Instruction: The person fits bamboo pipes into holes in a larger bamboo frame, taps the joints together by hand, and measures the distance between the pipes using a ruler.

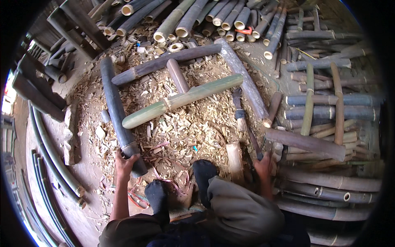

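Note:
A bamboo frame lies over wood chips. My left hand (pixel 124 163) is closed around the lower end of its dark left pole (pixel 113 94). A dark crosspiece (pixel 160 62) runs along the far side to a greyish right pole (pixel 245 82). Nearer, a green crosspiece (pixel 181 101) spans between the side poles, with a short brown piece (pixel 177 76) joining both crosspieces. My right hand (pixel 263 166) is closed at the near end of a thin dark rod (pixel 254 142); its fingers are partly hidden. Beside the rod lies a dark-bladed tool (pixel 238 108) with a pale handle.
Cut bamboo poles (pixel 222 18) are heaped at the back, with a red-orange handled tool (pixel 243 31) among them. More bamboo frames and poles (pixel 333 111) are stacked at right. Long curved poles (pixel 55 152) lie at left. A wooden block (pixel 235 162) stands near my feet.

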